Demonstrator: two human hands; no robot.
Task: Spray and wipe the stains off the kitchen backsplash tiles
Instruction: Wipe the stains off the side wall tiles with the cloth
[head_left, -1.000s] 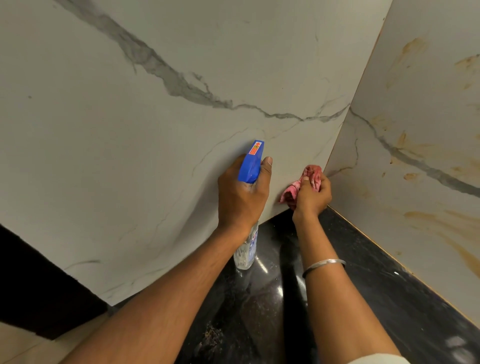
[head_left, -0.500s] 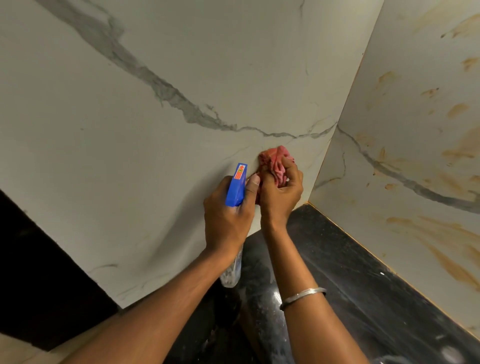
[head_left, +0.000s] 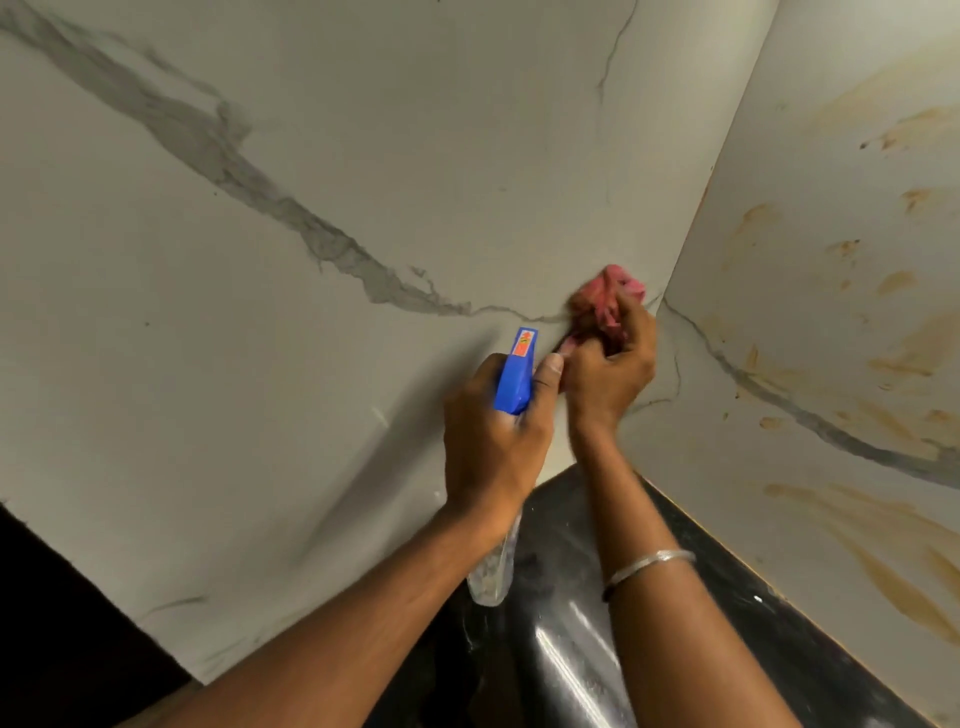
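My left hand (head_left: 493, 431) grips a spray bottle with a blue trigger head (head_left: 516, 374); its clear body (head_left: 491, 571) hangs below my wrist. The nozzle points at the white marble backsplash tile (head_left: 311, 156). Just to the right, my right hand (head_left: 608, 374) presses a crumpled pink cloth (head_left: 605, 301) against that tile near the corner, on the grey vein. The right-hand wall tile (head_left: 831, 312) carries brown-orange stains (head_left: 893, 561) in smears and spots.
A glossy black countertop (head_left: 701, 623) runs below both tiles into the corner. A dark gap (head_left: 62, 623) lies at the lower left beside the tile's edge. A silver bangle (head_left: 649, 564) sits on my right wrist.
My right hand has carried the pink cloth up the tile and back right toward the corner. The left hand with the bottle kept its grip and stayed just left of it.
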